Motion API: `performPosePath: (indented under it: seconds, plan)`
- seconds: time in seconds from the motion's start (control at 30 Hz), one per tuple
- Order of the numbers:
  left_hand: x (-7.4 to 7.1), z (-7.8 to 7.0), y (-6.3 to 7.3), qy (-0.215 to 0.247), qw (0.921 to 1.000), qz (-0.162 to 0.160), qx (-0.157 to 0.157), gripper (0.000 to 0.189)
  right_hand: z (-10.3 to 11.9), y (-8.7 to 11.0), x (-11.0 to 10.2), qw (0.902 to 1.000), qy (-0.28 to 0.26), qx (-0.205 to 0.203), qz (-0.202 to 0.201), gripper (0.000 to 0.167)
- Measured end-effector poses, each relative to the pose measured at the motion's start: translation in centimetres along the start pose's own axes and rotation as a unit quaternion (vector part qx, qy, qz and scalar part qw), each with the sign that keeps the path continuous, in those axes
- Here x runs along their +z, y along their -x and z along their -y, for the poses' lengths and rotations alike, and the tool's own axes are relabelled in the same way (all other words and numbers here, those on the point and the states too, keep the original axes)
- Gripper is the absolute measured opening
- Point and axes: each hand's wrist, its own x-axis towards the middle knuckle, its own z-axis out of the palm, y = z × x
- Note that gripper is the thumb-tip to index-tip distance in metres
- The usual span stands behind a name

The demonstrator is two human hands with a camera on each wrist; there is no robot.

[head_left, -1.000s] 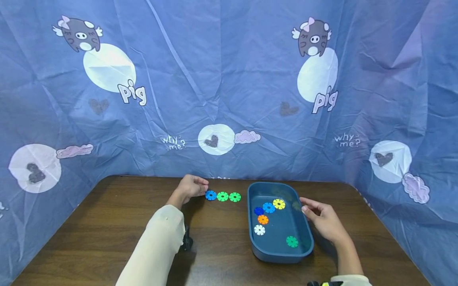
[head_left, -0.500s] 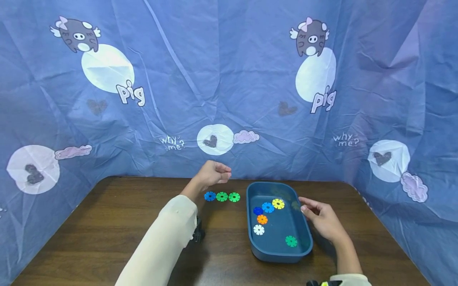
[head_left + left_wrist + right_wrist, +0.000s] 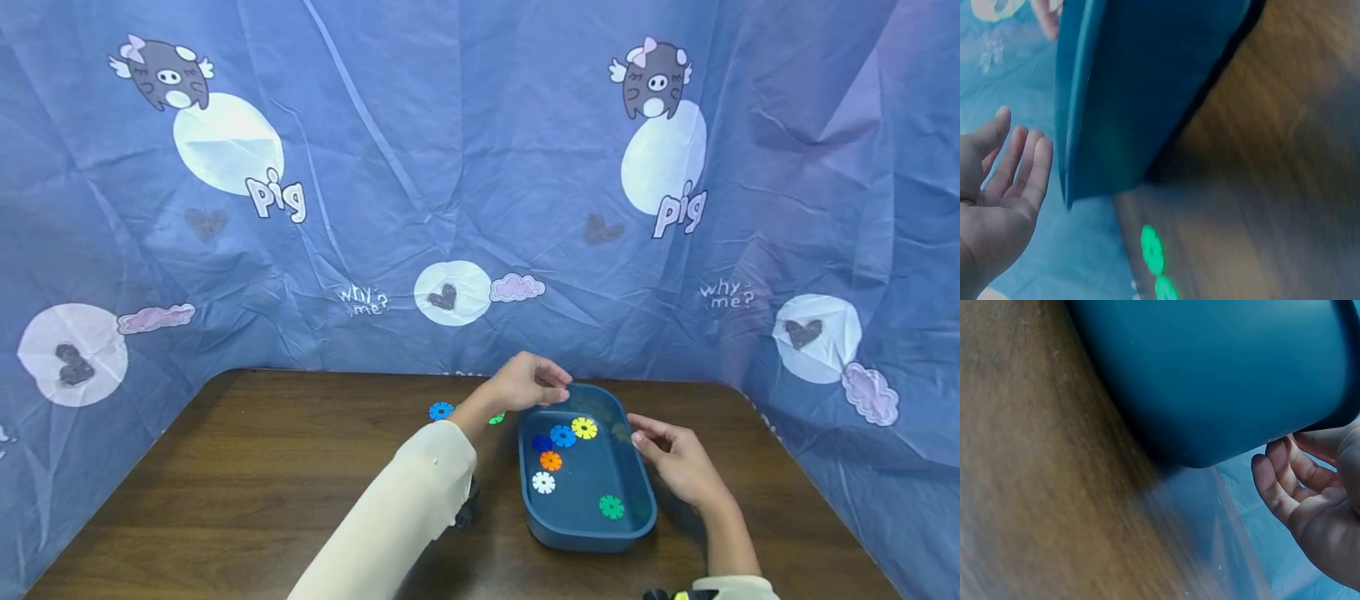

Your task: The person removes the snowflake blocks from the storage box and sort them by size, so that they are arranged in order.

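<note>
My left hand [image 3: 528,382] is over the far left corner of a blue rectangular bin [image 3: 588,533], palm bare and fingers relaxed in the left wrist view. At the bin's right side, my right hand [image 3: 678,462] touches the rim and outer wall with its fingertips, fingers loosely bent. Inside the bin lie flower-shaped notched plastic discs: a yellow disc [image 3: 584,428], a light blue disc [image 3: 563,436], a dark blue disc [image 3: 542,443], an orange disc [image 3: 551,461], a white disc [image 3: 543,482] and a green disc [image 3: 611,507].
Left of the bin, on the brown wooden table [image 3: 247,467], lie a blue disc [image 3: 441,411] and a green disc [image 3: 497,418], partly behind the left forearm. A second green disc shows in the left wrist view. A blue printed cloth [image 3: 375,167] hangs behind the table.
My left hand has left the blue disc at the row's left end, risen and travelled right across the row to the bin. The right hand has stayed at the bin's side.
</note>
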Motion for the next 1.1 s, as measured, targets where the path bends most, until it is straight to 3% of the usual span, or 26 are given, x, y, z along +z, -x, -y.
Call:
performPosePath:
  seconds: [0.13,0.33,0.47,0.57,0.73,0.9,1.1]
  plan:
    - [2.1,-0.1,-0.4,-0.014,0.9997,0.017,0.002,0.023,0.0,-0.1,-0.1,1.0000,0.001,-0.001,0.005,0.040]
    - [4.5,-0.1,-0.8,-0.120,0.9917,0.045,0.009,0.026,-0.2,-0.1,-0.1,0.9999,0.007,-0.007,0.006,0.040]
    - [5.6,-0.1,-1.1,-0.157,0.9845,0.077,-0.021,0.030,-0.3,-0.1,-0.3,0.9999,0.002,-0.014,0.007,0.041]
    - [6.2,0.0,-1.3,-0.187,0.9769,0.092,-0.050,0.034,-0.2,-0.1,-0.3,0.9999,-0.001,-0.015,0.008,0.040]
    - [6.6,0.6,-1.6,-0.229,0.9664,0.084,-0.082,0.039,-0.1,-0.1,-0.3,0.9999,0.001,-0.010,0.010,0.040]
    - [6.9,1.4,-1.9,-0.249,0.9615,0.079,-0.085,0.041,0.0,-0.1,-0.3,0.9999,0.003,0.000,0.012,0.040]
    - [7.0,1.4,-2.0,-0.247,0.9618,0.092,-0.076,0.037,0.0,-0.1,-0.3,0.9999,0.007,-0.002,0.013,0.040]
